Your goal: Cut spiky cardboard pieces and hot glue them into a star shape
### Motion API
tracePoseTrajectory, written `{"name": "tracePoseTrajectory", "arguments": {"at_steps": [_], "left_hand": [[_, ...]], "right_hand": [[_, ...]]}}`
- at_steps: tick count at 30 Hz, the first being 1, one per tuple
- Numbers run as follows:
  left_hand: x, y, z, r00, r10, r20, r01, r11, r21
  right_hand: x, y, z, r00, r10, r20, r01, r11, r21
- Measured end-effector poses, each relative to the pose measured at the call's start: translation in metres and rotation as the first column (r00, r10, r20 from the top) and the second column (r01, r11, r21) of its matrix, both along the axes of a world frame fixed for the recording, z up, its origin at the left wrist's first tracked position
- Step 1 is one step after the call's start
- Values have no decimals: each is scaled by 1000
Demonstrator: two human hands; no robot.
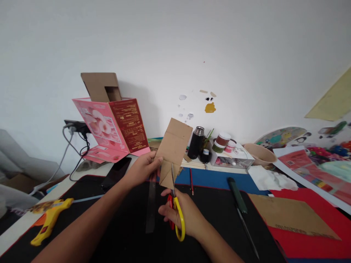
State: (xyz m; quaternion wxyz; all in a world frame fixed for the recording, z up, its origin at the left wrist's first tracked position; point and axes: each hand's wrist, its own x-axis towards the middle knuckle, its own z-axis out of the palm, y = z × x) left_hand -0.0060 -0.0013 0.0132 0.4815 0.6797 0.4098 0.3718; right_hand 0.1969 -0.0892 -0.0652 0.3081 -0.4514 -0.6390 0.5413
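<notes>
My left hand (146, 166) grips the left edge of a brown cardboard piece (175, 142), thumb on its front face. The piece is held upright above the black mat, with crease lines across it. In my right hand (183, 212) is a pair of scissors (178, 217) with red and yellow handles. Their blades point up and sit at the lower right part of the cardboard; part of the blades lies behind it, so I cannot tell how far the cut runs. A clear ruler (150, 208) lies on the mat below my left hand.
A yellow glue gun (52, 219) lies at the left, near a phone (116, 171) and a pink box (109, 128). A black flask (196, 142) and paint jars (222, 140) stand at the back. Rightward are a pencil (191, 180), a green-handled tool (238, 195) and a cardboard sheet (296, 215).
</notes>
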Motion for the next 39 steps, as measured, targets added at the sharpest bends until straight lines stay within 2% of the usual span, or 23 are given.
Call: {"name": "tracePoseTrajectory", "arguments": {"at_steps": [5, 10, 16, 21, 31, 39], "left_hand": [[-2, -2, 3, 1000, -21, 4, 21, 1000, -9], [-2, -4, 5, 1000, -22, 5, 22, 1000, -14], [-1, -5, 5, 999, -43, 2, 43, 999, -3], [-1, -4, 4, 999, -38, 0, 38, 999, -3], [-1, -5, 2, 997, -72, 11, 72, 997, -9], [0, -8, 6, 997, -70, -9, 70, 997, -11]], "right_hand": [[5, -1, 7, 993, 79, -93, -86, 994, -71], [5, -5, 15, 995, 63, -83, -76, 985, -153], [9, -6, 18, 989, 120, -82, -129, 986, -110], [4, -6, 18, 997, 81, -16, -81, 996, -23], [-5, -7, 8, 998, -33, 56, 37, 996, -79], [-8, -8, 17, 995, -43, 90, 51, 995, -84]]}}
